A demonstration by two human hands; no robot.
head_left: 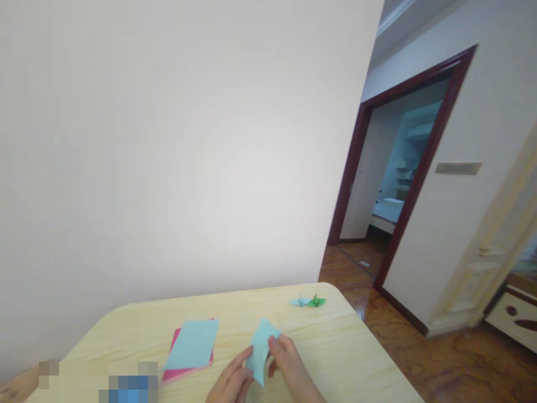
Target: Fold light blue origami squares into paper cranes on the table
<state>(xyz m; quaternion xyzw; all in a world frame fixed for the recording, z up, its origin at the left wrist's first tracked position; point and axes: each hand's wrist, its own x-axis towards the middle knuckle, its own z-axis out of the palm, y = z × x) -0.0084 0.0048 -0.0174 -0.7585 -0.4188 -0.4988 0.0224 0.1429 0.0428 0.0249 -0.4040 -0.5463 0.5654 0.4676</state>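
A light blue sheet of origami paper (260,347), folded into a pointed shape, is held up between my two hands over the front of the table. My left hand (234,378), with a ring on one finger, pinches its left edge. On the opposite side, the thumb and fingers of my right hand (289,364) grip the right edge near a fold. The fingers partly cover the paper's lower sides. To the left lies a stack of flat paper, a light blue sheet (193,344) on top of pink paper (184,374).
Two folded paper cranes, one light blue (300,301) and one green (316,301), sit near the far right corner of the wooden table (335,341). A white wall (188,168) rises behind it. Rightward is a dark red door frame (413,196). A pixelated patch covers the lower left.
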